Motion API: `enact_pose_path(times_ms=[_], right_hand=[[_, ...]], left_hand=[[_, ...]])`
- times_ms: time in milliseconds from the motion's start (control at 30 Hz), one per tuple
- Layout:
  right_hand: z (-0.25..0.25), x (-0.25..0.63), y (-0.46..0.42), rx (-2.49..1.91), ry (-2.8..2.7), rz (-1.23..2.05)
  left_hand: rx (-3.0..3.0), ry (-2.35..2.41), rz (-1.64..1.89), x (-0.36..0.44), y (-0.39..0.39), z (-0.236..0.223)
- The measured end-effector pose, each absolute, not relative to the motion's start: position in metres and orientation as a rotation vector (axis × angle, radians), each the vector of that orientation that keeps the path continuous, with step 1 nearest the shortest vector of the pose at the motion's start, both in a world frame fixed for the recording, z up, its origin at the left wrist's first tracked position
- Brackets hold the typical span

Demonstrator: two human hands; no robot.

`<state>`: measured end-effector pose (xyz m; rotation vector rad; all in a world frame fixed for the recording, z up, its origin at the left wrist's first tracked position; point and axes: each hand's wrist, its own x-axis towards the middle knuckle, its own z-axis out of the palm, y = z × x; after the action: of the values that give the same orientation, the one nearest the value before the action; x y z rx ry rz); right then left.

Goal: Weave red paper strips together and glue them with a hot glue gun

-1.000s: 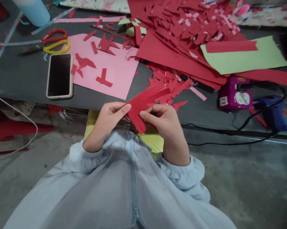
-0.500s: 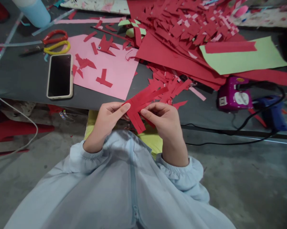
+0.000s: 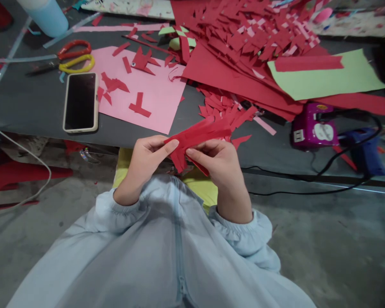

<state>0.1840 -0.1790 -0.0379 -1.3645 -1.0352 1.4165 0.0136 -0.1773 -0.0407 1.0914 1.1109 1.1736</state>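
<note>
Long red paper strips (image 3: 197, 133); broad pink paper sheet (image 3: 163, 96); metal scissors (image 3: 63, 67), looped handles red and yellow; dark-grey tabletop (image 3: 35, 105).

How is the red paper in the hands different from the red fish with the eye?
The paper is held in the left hand and right hand; the fish lies on the pink sheet. The paper looks bigger than the fish. The fish shows an eye; the paper shows none. Both are red.

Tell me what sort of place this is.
Probably a papercraft workspace: scissors and a heap of cut red paper lie on the dark table, and the left hand and right hand hold red paper strips.
</note>
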Motion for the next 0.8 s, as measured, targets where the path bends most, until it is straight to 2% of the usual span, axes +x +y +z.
enact_pose_path(times_ms=[300, 533, 800], right_hand=[[-0.039, 0.186, -0.182, -1.316, -1.108, 1.444], [-0.04, 0.176, -0.181, -1.24, -0.911, 1.573], [-0.04, 0.173, -0.181, -1.207, -0.915, 1.536]], left_hand=[[1.071, 1.192, 1.294, 0.023, -0.176, -0.039], [0.976, 1.174, 1.301, 0.028, -0.176, -0.041], [0.902, 1.134, 1.306, 0.03, -0.176, -0.039]])
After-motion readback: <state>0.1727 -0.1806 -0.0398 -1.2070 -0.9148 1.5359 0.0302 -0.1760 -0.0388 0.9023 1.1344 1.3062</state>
